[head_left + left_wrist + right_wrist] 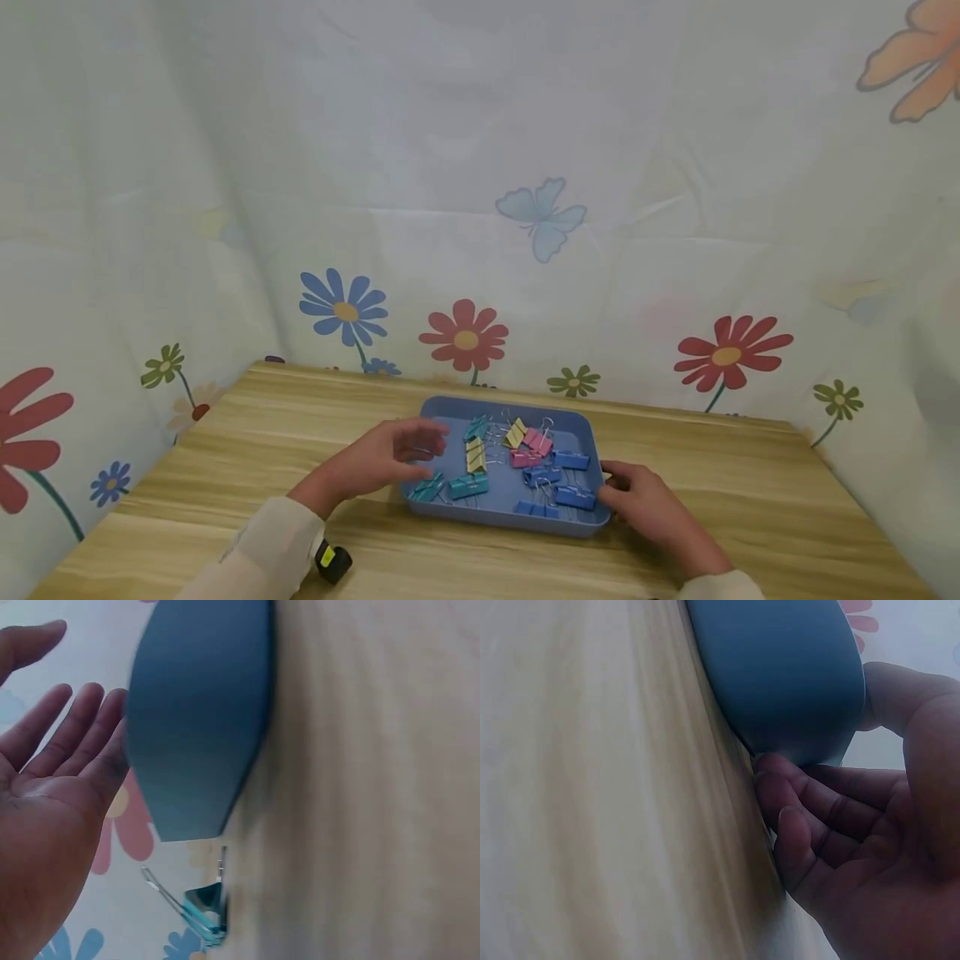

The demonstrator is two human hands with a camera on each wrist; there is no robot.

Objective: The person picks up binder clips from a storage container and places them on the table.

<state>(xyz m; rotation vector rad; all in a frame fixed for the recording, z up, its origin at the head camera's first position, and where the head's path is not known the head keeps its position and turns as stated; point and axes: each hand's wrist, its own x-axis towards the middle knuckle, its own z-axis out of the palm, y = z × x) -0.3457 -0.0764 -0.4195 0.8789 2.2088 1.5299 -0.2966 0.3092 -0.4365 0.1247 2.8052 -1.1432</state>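
Blue tray (510, 519) of coloured binder clips (574, 497) near the tabletop's (750, 500) back edge, right hand (645, 500) gripping its right edge, left hand (390, 454) loosely spread, empty, at its left edge, yellow wrist label (327, 553) too small to read

The head view looks forward and down from above the bench (712, 467), taking in the whole tray (506, 522) and the flowered curtain (420, 125) behind. Each wrist view sits low and close beside the tray (turned sideways, the bench running upright); all three share tray, bench and curtain.
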